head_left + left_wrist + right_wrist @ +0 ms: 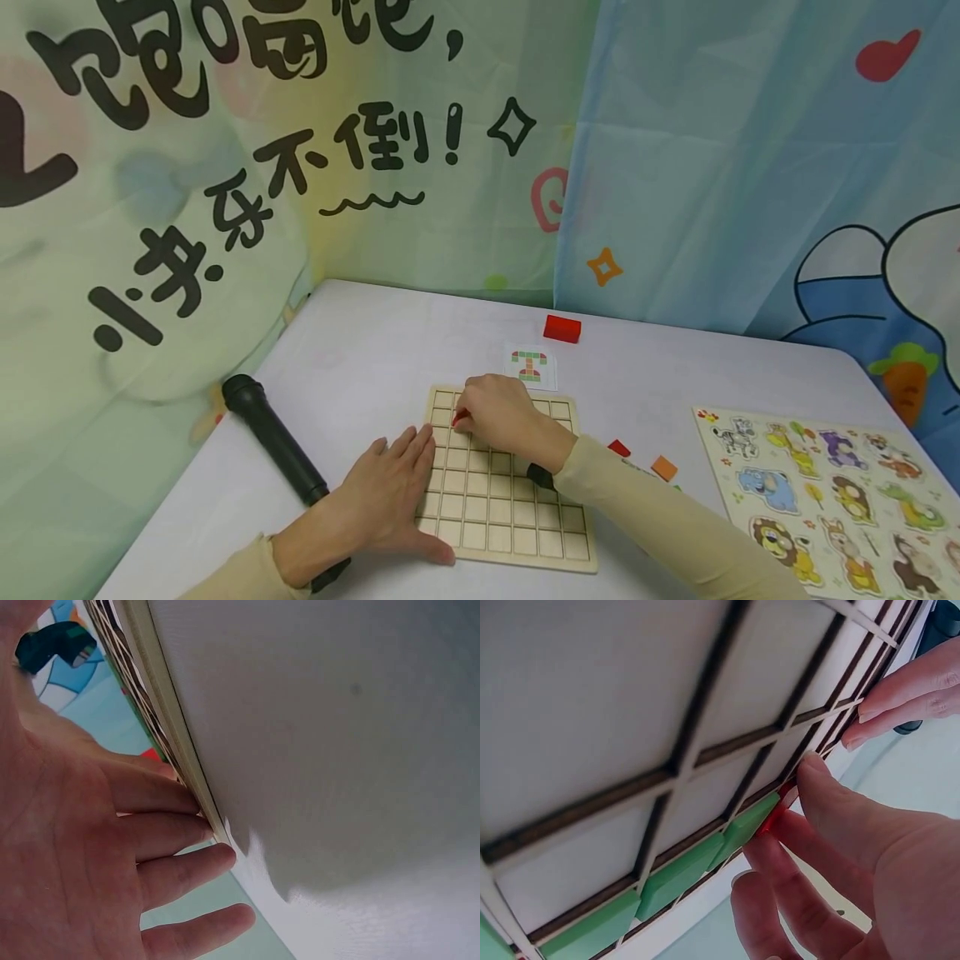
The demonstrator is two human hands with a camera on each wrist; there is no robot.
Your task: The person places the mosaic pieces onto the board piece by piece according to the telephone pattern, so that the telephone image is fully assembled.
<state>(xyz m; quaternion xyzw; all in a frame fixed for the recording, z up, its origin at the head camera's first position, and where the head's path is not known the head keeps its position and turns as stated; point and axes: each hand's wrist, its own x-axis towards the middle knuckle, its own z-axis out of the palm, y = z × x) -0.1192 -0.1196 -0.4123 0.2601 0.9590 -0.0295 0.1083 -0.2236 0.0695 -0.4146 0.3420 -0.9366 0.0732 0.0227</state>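
A wooden grid board [510, 537] lies on the white table. My left hand [386, 500] rests along the board's left edge, its fingers straight and its thumb by the near left corner. In the left wrist view the fingertips [191, 874] touch the board's side. My right hand [506, 417] is over the far part of the board and pinches a small red piece [776, 810] between thumb and fingers. Green pieces [679, 874] sit in a row of grid cells beside that red piece. Much of the far rows is hidden by my right hand in the head view.
Beyond the board lie a pattern card [531, 367] and a red block [562, 328]. A black microphone [277, 442] lies to the left, partly under my left forearm. Right of the board are a red piece [618, 448], an orange piece [664, 468] and an animal puzzle board [813, 496].
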